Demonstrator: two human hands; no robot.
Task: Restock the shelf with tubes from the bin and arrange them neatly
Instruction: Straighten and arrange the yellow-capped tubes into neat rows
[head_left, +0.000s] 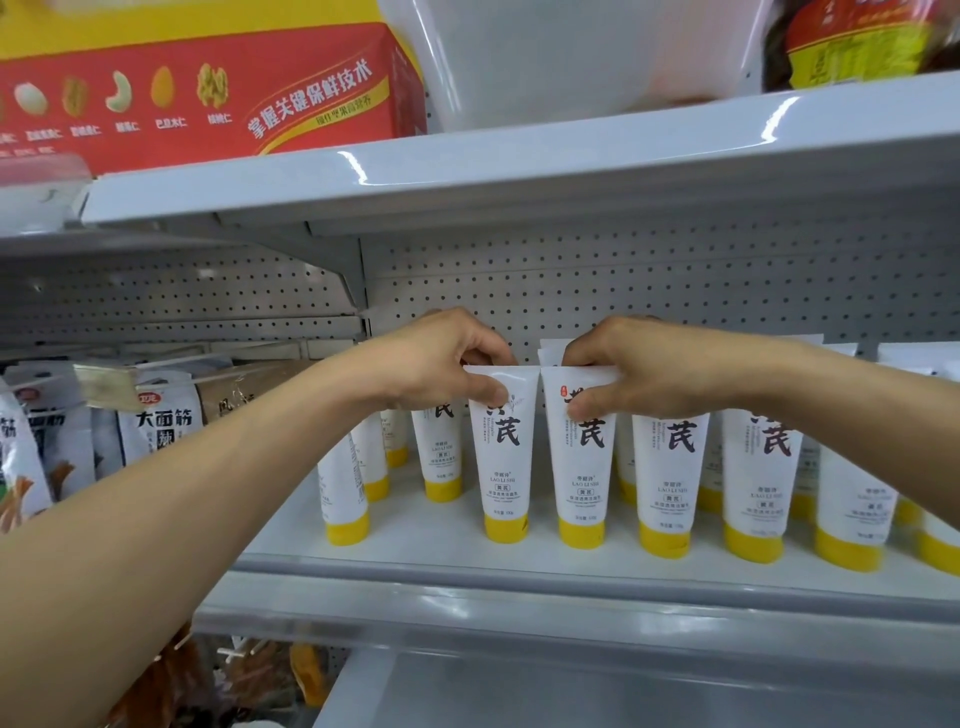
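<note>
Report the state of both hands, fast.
Left hand: pinches the flat top of a white yellow-capped tube.
Right hand: pinches the top of the neighbouring tube.

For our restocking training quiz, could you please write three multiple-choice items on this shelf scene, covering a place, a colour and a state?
1. Where is the red nut box?
A) on the shelf above the white tubes
B) among the tubes
C) on the floor

2. What colour are the tube caps?
A) blue
B) yellow
C) red

3. What are the left hand and right hand doing?
A) hanging idle
B) pressing the shelf edge
C) each pinching a tube's top

Key:
1 A, the box sits one level up.
2 B, every cap at the tubes' bottoms is yellow.
3 C, thumb and fingers close on the flat ends of two neighbouring tubes.
</note>
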